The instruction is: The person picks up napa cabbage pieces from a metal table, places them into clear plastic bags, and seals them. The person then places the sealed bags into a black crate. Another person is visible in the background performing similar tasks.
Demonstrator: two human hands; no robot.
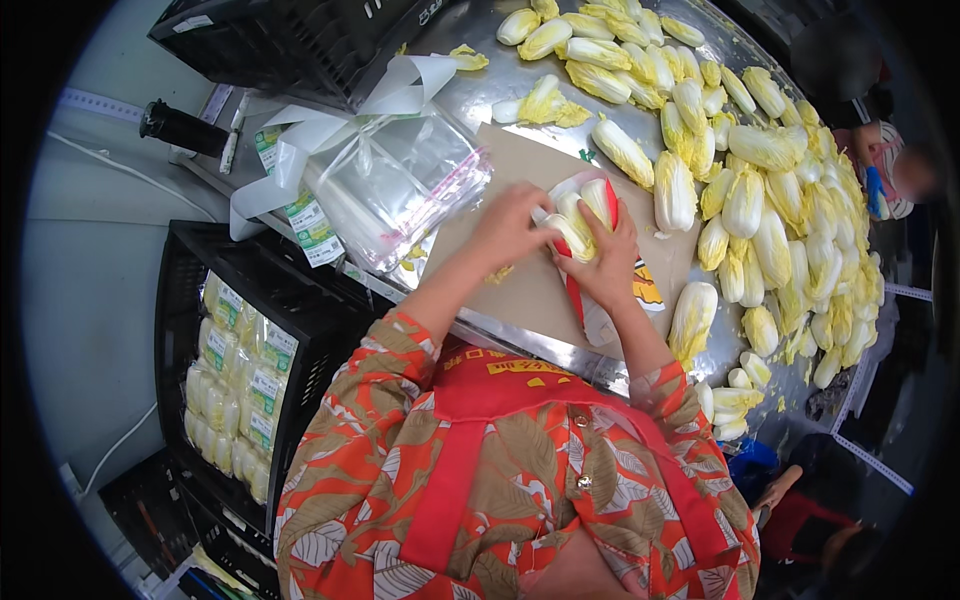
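Observation:
Several small napa cabbages lie side by side in a red-edged plastic bag over a sheet of brown cardboard. My right hand grips the cabbages and bag from the right, fingers spread over them. At the bag's left edge, my left hand has its fingers bent around the end of one cabbage or the bag's rim; which one cannot be told. A stack of clear plastic bags lies left of the cardboard. Loose napa cabbages lie just right of it.
A large heap of cabbages covers the right of the metal table. Printed labels hang at its left edge. Black crates stand at the upper left and lower left, the lower holding packed cabbages. Other people are at the right.

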